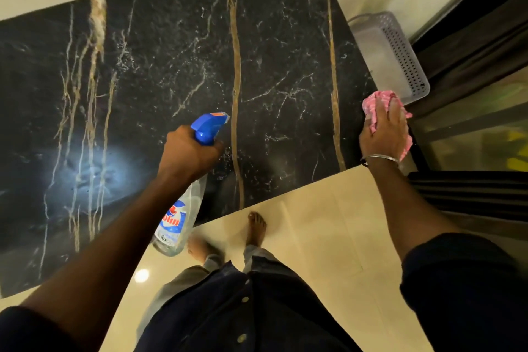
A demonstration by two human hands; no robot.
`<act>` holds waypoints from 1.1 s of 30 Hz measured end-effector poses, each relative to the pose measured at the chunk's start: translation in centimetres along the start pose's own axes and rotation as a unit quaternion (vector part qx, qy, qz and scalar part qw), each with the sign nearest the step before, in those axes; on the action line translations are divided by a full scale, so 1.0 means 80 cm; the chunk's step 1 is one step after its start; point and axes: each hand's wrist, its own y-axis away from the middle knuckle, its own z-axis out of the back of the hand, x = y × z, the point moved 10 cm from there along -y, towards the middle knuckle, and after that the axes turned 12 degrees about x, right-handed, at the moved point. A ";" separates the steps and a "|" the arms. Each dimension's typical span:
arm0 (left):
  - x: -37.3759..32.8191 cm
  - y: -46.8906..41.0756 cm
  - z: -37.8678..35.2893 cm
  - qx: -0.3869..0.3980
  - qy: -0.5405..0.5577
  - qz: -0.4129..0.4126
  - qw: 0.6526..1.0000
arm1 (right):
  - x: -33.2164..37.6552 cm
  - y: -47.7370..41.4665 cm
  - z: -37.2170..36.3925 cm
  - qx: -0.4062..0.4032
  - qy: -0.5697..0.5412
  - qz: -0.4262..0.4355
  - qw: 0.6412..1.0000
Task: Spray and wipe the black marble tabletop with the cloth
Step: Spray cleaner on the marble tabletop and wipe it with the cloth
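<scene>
Left hand (190,151) clamped around neck of spray bottle (178,214); blue nozzle (210,127) forward of the knuckles, aimed over the tabletop (171,66); clear body hanging down behind the wrist, past the near edge. Fine droplets visible on marble just ahead of and beside the nozzle. Right hand (384,134) flat, fingers spread, pressing pink cloth (377,103) onto the tabletop's right edge; cloth bunched under palm, part spilling off the edge. Basket (391,54) just beyond the cloth, off the slab.

Judged stage: spraying, wiping not yet begun.

Risks noted:
- Overspray past the near edge onto floor tile, bare feet directly below; slip hazard.
- Uneven coverage: droplets concentrated near nozzle, marble far left of the grip apparently dry; streaking likely.
- Cloth overhanging edge; liable to slide off once pressure lifts.
- Bottle nearly empty; sputtering possible.
</scene>
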 end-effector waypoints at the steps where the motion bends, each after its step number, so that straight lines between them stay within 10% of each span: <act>1: 0.004 -0.001 0.006 -0.003 0.001 0.003 1.000 | 0.010 -0.001 -0.002 -0.002 0.001 -0.011 1.000; 16: 0.121 -0.025 0.145 -0.086 0.052 0.073 0.992 | 0.432 0.067 -0.107 0.094 0.012 0.203 0.975; 33: 0.288 -0.039 0.337 -0.156 0.091 0.104 0.978 | 0.845 0.199 -0.208 0.184 0.110 0.499 0.840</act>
